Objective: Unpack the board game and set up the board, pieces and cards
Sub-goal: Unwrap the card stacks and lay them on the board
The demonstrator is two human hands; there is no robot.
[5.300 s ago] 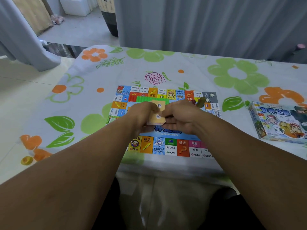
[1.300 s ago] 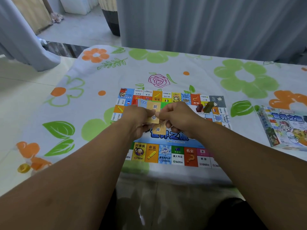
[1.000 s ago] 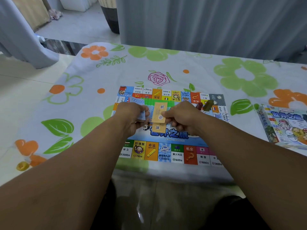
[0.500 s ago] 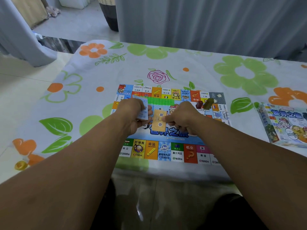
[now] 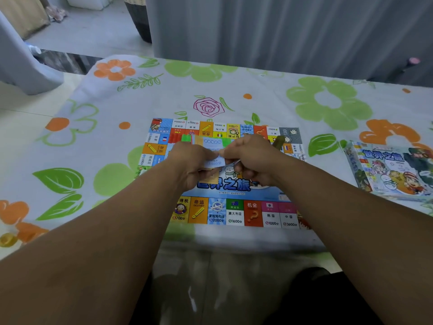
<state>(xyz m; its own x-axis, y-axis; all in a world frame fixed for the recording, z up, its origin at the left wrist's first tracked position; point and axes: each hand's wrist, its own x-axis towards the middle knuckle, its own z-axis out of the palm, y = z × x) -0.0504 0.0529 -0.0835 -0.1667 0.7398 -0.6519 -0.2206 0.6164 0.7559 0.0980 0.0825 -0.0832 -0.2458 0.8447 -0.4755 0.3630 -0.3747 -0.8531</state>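
The person is sitting at the bench (image 5: 234,238), which is wearing a flowered cloth (image 5: 152,99), and both bare forearms are reaching out over the near edge. The board (image 5: 234,209) is lying flat and open on the cloth, straight in front of the person, with its coloured squares running round the rim and a blue middle. Both hands are hovering together above the middle of the board, fingers curled inward. The left hand (image 5: 191,166) is pinching a blue slip (image 5: 214,161) at its left end, with some tan slips (image 5: 214,175) peeking out beneath it in the same grip. The right hand (image 5: 255,160) is meeting it from the other side, its fingertips closing on the right end of that blue slip, so the two hands are nearly touching. Just beyond the knuckles, a row of paper slips (image 5: 212,142) in green, tan and blue is lying on the far part of the board. A small olive piece (image 5: 279,141) is standing near the board's far right corner, partly hidden by the right hand. The game box (image 5: 393,171) is resting on the cloth well off to the right, picture side up. A grey curtain (image 5: 281,31) is hanging behind the bench.
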